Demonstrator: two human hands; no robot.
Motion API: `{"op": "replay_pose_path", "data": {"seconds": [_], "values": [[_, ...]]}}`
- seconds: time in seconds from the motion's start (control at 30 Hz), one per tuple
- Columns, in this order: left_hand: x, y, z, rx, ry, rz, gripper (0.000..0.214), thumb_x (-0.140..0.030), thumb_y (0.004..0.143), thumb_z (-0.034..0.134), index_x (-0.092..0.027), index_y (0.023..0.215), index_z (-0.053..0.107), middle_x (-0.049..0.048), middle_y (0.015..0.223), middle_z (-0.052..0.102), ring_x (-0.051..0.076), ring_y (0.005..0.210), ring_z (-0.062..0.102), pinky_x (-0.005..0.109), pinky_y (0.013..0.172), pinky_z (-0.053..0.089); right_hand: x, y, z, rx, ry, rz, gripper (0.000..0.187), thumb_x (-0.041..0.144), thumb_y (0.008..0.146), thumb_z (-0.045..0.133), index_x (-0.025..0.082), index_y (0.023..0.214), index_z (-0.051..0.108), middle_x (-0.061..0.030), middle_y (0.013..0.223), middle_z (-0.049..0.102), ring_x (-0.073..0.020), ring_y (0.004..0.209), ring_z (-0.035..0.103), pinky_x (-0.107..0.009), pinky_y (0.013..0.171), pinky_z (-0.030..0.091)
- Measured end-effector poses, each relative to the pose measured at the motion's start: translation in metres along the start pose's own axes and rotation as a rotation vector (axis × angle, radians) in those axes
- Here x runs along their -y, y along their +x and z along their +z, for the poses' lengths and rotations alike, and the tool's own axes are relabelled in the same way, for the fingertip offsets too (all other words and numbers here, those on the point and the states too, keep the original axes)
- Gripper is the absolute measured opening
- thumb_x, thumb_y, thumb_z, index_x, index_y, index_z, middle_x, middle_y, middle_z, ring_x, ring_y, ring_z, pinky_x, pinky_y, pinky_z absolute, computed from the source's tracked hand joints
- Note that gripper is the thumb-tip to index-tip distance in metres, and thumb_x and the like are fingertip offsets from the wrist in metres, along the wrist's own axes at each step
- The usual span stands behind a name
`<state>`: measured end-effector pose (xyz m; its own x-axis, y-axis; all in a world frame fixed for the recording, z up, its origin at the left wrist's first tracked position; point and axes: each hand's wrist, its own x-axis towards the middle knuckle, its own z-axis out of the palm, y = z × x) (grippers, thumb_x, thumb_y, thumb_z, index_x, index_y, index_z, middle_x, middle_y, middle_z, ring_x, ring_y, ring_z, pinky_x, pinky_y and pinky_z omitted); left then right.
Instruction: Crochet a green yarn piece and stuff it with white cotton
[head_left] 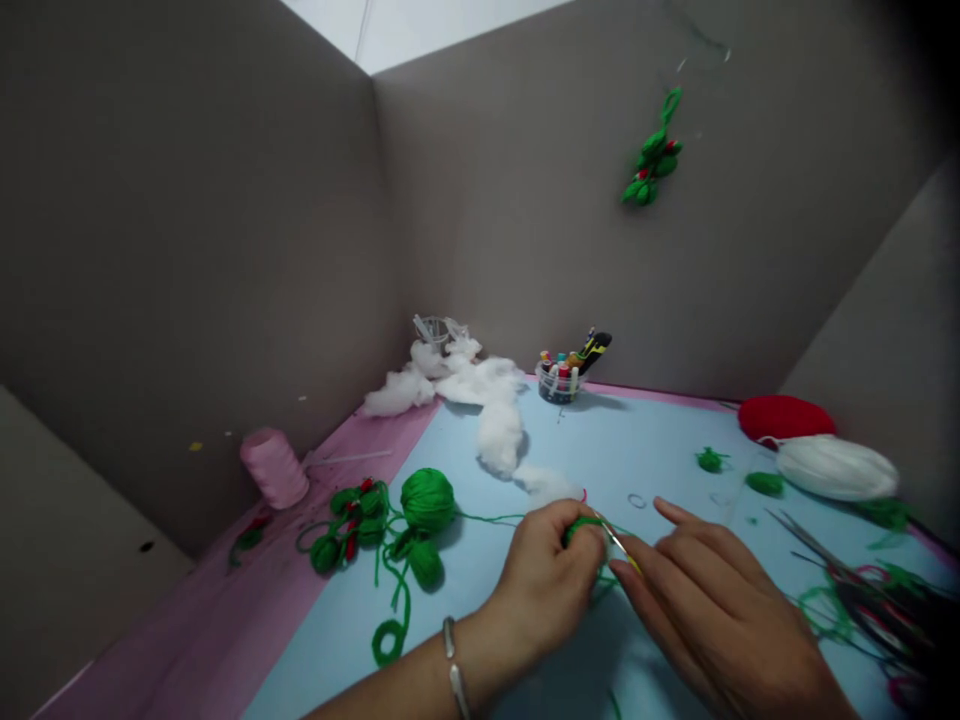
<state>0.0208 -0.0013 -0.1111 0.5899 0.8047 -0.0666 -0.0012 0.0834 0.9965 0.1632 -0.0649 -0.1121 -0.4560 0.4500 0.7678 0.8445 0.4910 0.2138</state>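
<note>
Pale blue tabletop [637, 450] lies under both hands. The left hand [544, 580] pinches a small green yarn piece [581, 530], and the right hand [720, 610] pinches a slim yellow-and-silver crochet hook [619, 547] touching it; a round green yarn ball [427, 500] sits left of them.

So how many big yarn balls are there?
3: a green yarn ball on the left, then a red one and a white one together on the right.
</note>
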Motion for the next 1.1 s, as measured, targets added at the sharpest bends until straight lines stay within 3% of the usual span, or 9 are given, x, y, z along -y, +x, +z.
{"op": "replay_pose_path", "data": {"seconds": [0.1,0.27,0.37,0.53,0.63,0.73,0.83,1.0,1.1], "values": [[0.001,0.000,0.000,-0.034,-0.022,-0.012,0.013,-0.019,0.080,0.043,-0.018,0.073,0.054,-0.0081,0.051,0.038,0.008,0.047,0.033,0.023,0.051,0.027,0.002,-0.001,0.001,-0.021,-0.016,0.005,0.008,0.003,0.087,0.058,0.008,0.092,0.061,-0.0004,0.065,0.053,-0.0139,0.067,0.047,-0.044,0.101,0.044],[-0.001,0.003,-0.003,-0.076,0.021,-0.002,0.015,-0.017,0.079,0.043,-0.017,0.077,0.058,-0.0078,0.051,0.040,0.008,0.047,0.035,0.022,0.051,0.028,0.004,-0.003,0.000,-0.035,0.044,0.029,0.013,0.006,0.087,0.059,0.006,0.100,0.063,-0.0037,0.072,0.056,-0.0158,0.075,0.051,-0.045,0.104,0.043],[-0.001,0.004,-0.005,-0.084,0.051,0.007,0.015,-0.016,0.079,0.044,-0.017,0.076,0.059,-0.0073,0.052,0.041,0.008,0.049,0.036,0.022,0.052,0.028,0.004,-0.007,0.001,-0.064,0.143,0.126,0.017,0.009,0.087,0.059,0.012,0.103,0.064,-0.0023,0.074,0.057,-0.0150,0.076,0.053,-0.043,0.104,0.044],[-0.004,0.003,-0.006,-0.063,0.013,-0.026,0.016,-0.014,0.076,0.043,-0.017,0.076,0.059,-0.0071,0.051,0.040,0.008,0.047,0.035,0.022,0.049,0.026,-0.006,-0.029,0.006,0.057,0.347,0.537,0.018,0.033,0.091,0.055,0.026,0.097,0.071,-0.0029,0.088,0.067,-0.0206,0.100,0.064,-0.033,0.092,0.053],[-0.010,0.002,-0.007,0.065,-0.158,-0.172,0.013,-0.015,0.072,0.044,-0.018,0.077,0.056,-0.0074,0.050,0.041,0.007,0.043,0.031,0.021,0.044,0.022,-0.012,-0.039,0.009,0.082,0.635,0.841,0.026,0.041,0.090,0.055,0.024,0.088,0.073,-0.0050,0.095,0.070,-0.0211,0.090,0.069,-0.028,0.078,0.057],[-0.016,0.001,-0.010,0.227,-0.305,-0.335,0.013,-0.019,0.069,0.054,-0.018,0.082,0.056,-0.0063,0.057,0.045,0.005,0.043,0.031,0.020,0.042,0.017,-0.011,-0.034,0.011,0.070,0.949,0.975,0.032,0.046,0.091,0.051,0.023,0.080,0.070,-0.0041,0.082,0.068,-0.0191,0.077,0.068,-0.025,0.067,0.057],[-0.019,0.002,-0.019,0.361,-0.355,-0.396,0.015,-0.022,0.069,0.062,-0.019,0.083,0.055,-0.0076,0.056,0.040,0.004,0.042,0.027,0.019,0.040,0.012,-0.007,-0.024,0.009,0.038,0.920,0.923,0.028,0.047,0.088,0.056,0.025,0.076,0.069,-0.0010,0.076,0.067,-0.0147,0.073,0.067,-0.019,0.067,0.056],[-0.020,0.009,-0.035,0.685,-0.423,-0.512,0.006,-0.019,0.078,0.055,-0.022,0.079,0.050,-0.0102,0.050,0.032,0.004,0.038,0.012,0.019,0.038,0.006,-0.014,-0.029,0.006,-0.014,0.792,0.719,0.017,0.044,0.086,0.063,0.030,0.088,0.073,0.0000,0.088,0.071,-0.0166,0.099,0.069,-0.018,0.082,0.054],[-0.020,0.011,-0.040,0.738,-0.419,-0.527,0.002,-0.018,0.078,0.053,-0.021,0.079,0.054,-0.0116,0.046,0.026,0.005,0.038,0.007,0.019,0.036,0.005,-0.021,-0.040,0.005,0.026,0.836,0.641,0.021,0.046,0.089,0.059,0.032,0.099,0.073,-0.0008,0.092,0.070,-0.0190,0.102,0.068,-0.024,0.084,0.055]]}}
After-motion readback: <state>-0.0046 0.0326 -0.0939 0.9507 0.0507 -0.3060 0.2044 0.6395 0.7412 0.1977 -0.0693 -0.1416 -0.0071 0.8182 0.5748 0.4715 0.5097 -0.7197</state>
